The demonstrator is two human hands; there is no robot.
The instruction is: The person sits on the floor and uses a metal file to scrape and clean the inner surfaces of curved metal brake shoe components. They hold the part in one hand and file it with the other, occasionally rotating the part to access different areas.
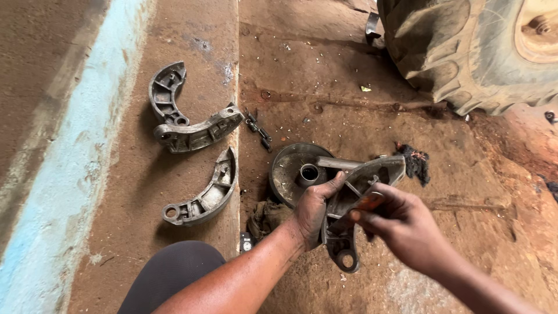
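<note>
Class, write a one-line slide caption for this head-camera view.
Left hand steadies a grey brake shoe while the right hand works an orange-handled tool into it.

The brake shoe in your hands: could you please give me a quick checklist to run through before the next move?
1. Left hand grips the brake shoe firmly: ok.
2. Right hand holds the orange-handled tool against the shoe: ok.
3. Tool tip seated properly: cannot tell, fingers hide it.
4. Round metal disc lies flat on the ground under the shoe: ok.
5. Three other shoes lie apart to the left: ok.
6. Springs within sight near the shoes: ok.
</note>
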